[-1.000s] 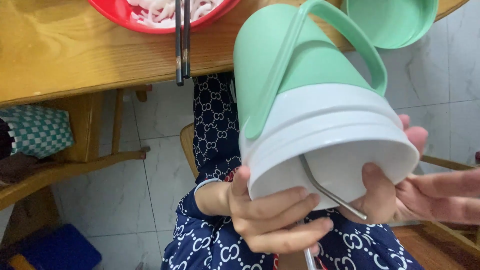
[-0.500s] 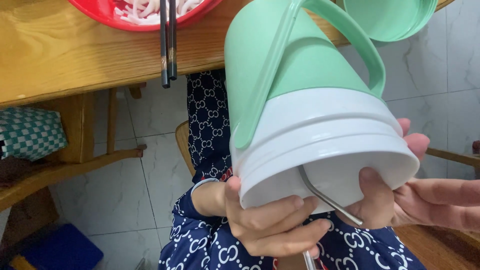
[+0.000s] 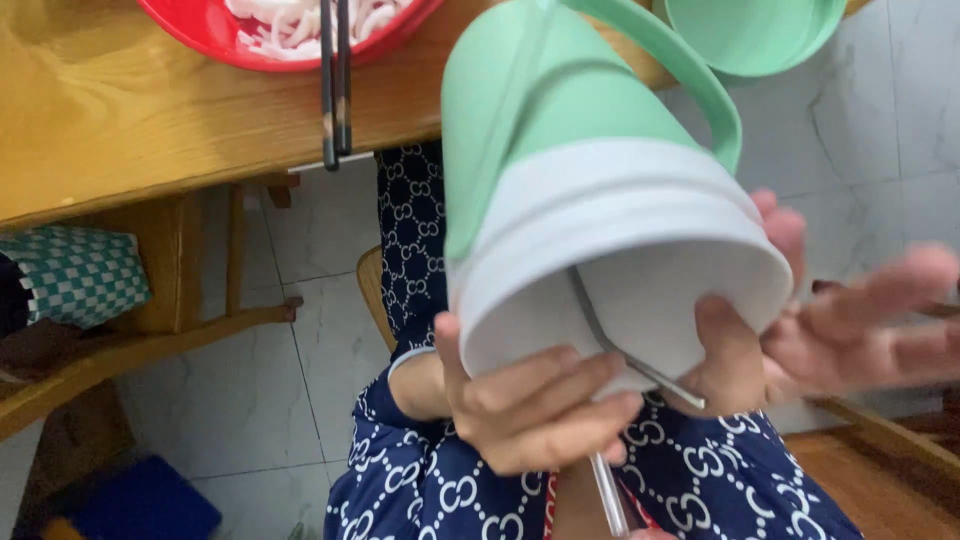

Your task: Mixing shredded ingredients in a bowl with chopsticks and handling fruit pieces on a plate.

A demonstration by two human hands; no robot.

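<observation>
Left hand clamps the near rim of the mint-and-white jug, fingers curled under it w/ a bent metal straw. Right hand grips the rim's right side, thumb inside, fingers blurred. Jug tilts mouth-down over the lap, just near the wooden table; red bowl w/ chopsticks far left.

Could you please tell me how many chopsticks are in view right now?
2: both chopsticks lie side by side across the rim of the red bowl on the wooden table, tips pointing toward the table's near edge. Their upper ends are cut off by the frame.
</observation>
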